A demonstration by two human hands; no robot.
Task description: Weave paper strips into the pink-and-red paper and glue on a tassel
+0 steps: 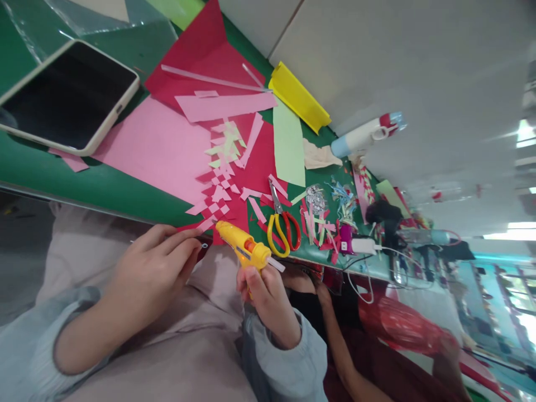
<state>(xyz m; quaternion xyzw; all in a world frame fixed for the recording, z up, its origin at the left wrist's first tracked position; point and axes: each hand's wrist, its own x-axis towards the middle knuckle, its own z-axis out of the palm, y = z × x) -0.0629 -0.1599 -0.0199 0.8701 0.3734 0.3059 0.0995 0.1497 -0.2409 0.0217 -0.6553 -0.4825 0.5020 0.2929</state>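
In my right hand (268,296) is a yellow glue gun (243,243), with a pale glue stick (276,264) poking from its back end. Its nozzle points at the lower edge of a woven pink and red paper piece (220,192). My left hand (154,268) has its fingers closed at the near end of a pink paper strip (206,224) of this weave, close to the nozzle. Light green strips (229,142) are woven into the upper part. Scissors (281,223) with yellow and red handles lie just right of the weave.
A phone (69,95) lies at the left on the green table (125,198). Around the weave are a pink sheet (159,148), red paper (192,56), a light green sheet (288,142) and a yellow holder (298,97). Paper scraps, a white charger (362,245) and another person's arm (339,335) are at the right.
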